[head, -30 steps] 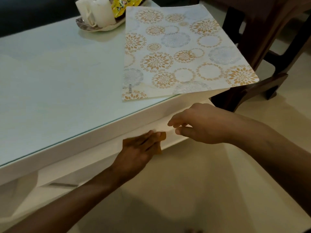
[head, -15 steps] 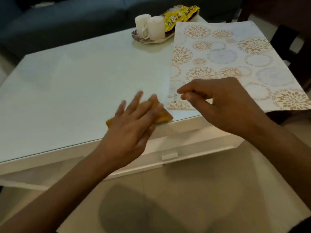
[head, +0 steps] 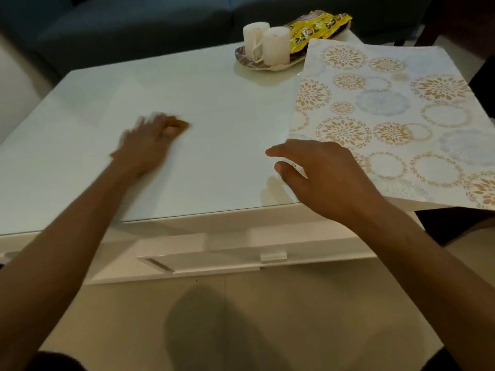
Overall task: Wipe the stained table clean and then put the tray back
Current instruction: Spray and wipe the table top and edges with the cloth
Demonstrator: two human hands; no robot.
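Wiping under way: blurred left hand [head: 146, 145] pressing a small orange-brown cloth [head: 179, 125] on the pale glass tabletop [head: 227, 124], grip unclear. Right hand [head: 318, 174] loosely spread near the patterned placemat [head: 388, 124]. Shallow shell-patterned tray [head: 263, 66] with white candles at far edge, not yet returned.

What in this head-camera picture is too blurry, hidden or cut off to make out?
- Left hand: motion blur smears the fingers.
- Orange cloth: mostly under that hand, so its shape is unclear.
- Stains on the table: none discernible against the glossy top.
- Patterned mat: right edge cut off by the frame.
- Tray: mostly hidden by two candles.
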